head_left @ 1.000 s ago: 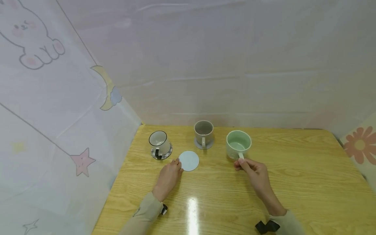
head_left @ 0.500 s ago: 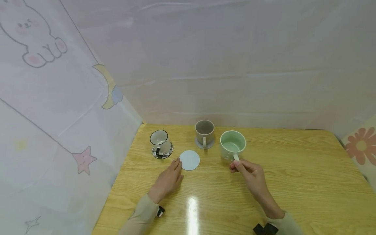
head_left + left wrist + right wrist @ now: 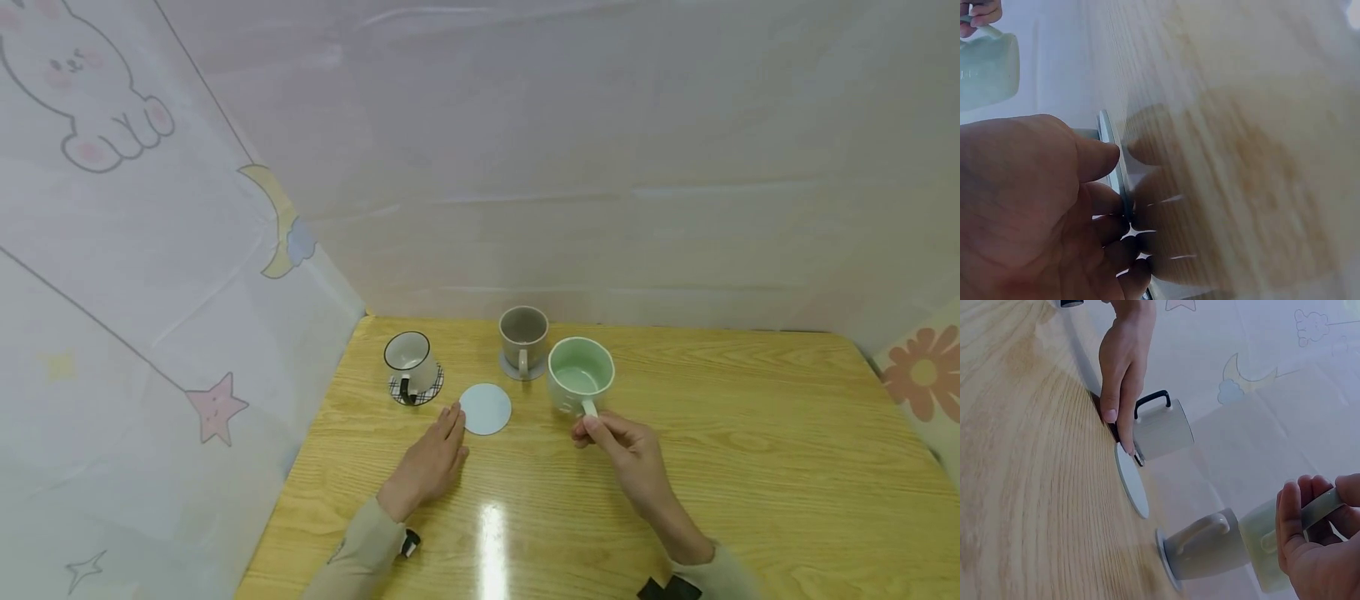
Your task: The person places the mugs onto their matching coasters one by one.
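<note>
My right hand pinches the handle of a pale green mug, which hangs upright above the table between the grey mug and the hand. In the right wrist view my fingers curl round that handle. My left hand lies low over the wood, its fingertips touching the near left edge of a round pale blue coaster. Seen from the left wrist, the thumb and fingers meet the coaster's rim. The coaster lies flat, with nothing on it.
A white mug with a black rim stands on a checked coaster at the left. Farther back, a grey mug stands on a grey coaster. Printed cloth rises behind the wooden table.
My right hand has carried the green mug leftward, toward the pale blue coaster. The left fingers have straightened a little and still touch the coaster's edge.
</note>
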`<state>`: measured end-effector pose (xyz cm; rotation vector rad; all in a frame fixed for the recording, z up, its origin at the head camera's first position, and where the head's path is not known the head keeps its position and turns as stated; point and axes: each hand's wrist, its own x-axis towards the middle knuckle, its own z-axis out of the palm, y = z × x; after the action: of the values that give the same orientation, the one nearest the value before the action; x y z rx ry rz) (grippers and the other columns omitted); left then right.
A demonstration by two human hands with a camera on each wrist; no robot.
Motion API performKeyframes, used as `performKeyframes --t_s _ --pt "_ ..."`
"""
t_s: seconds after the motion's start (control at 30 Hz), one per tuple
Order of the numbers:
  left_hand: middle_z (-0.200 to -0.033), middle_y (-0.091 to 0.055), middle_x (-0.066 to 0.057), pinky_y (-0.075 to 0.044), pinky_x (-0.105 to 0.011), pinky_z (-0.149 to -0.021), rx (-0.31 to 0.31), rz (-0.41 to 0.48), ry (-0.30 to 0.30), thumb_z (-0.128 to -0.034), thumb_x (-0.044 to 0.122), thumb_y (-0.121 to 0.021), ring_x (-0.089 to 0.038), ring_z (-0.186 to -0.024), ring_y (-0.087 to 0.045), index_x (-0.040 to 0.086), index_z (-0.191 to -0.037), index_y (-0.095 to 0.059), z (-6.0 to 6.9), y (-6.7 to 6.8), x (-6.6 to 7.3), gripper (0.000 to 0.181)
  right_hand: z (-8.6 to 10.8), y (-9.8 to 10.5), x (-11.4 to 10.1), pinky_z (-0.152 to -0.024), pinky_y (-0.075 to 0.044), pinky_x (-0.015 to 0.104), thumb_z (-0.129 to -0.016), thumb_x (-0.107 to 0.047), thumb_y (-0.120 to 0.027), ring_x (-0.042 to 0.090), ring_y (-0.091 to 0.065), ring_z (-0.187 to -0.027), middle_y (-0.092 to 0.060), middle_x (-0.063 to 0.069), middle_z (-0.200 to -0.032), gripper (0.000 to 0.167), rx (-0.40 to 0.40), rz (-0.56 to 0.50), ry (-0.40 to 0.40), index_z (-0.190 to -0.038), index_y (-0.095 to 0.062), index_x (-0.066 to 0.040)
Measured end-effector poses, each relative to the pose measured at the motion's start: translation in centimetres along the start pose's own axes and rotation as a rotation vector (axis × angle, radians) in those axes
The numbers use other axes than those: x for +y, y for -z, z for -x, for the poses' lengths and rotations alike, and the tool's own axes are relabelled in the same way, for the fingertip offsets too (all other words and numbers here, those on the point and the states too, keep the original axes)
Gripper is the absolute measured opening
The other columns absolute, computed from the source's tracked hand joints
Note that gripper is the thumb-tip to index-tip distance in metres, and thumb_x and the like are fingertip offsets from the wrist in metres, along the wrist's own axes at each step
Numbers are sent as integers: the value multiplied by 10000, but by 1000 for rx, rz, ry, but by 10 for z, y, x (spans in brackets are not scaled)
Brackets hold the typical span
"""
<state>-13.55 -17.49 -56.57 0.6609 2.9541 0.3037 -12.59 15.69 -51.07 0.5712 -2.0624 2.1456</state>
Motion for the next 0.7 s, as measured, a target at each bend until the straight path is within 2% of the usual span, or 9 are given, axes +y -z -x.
performKeyframes --t_s 0.13,0.4,0.7 --pt "-1715 -297 -277 -367 -522 -1266 6 0 2 -1151 212 -488 -439 -1583 -336 -112 -1607 -361 0 -1 -1 573 1 -5 1 -835 -637 253 -1076 67 -542 160 -758 -863 -771 110 -954 226 -4 -23 9 -984 -741 122" --pt "-1713 -298 -280 -368 -530 -1265 15 9 8 -1152 205 -476 -442 -1582 -338 -115 -1602 -368 0 -2 0 563 -2 -13 1 -830 -641 263 -1076 77 -533 199 -751 -858 -754 174 -954 230 -37 -39 48 -986 -741 118" --pt "-1703 -310 -295 -381 -527 -1259 18 -20 3 -1143 188 -495 -443 -1575 -354 -127 -1595 -369 2 1 2 565 -8 -20 -1 -832 -642 264 -1075 74 -538 178 -754 -856 -753 191 -943 223 -48 -46 47 -997 -740 126"
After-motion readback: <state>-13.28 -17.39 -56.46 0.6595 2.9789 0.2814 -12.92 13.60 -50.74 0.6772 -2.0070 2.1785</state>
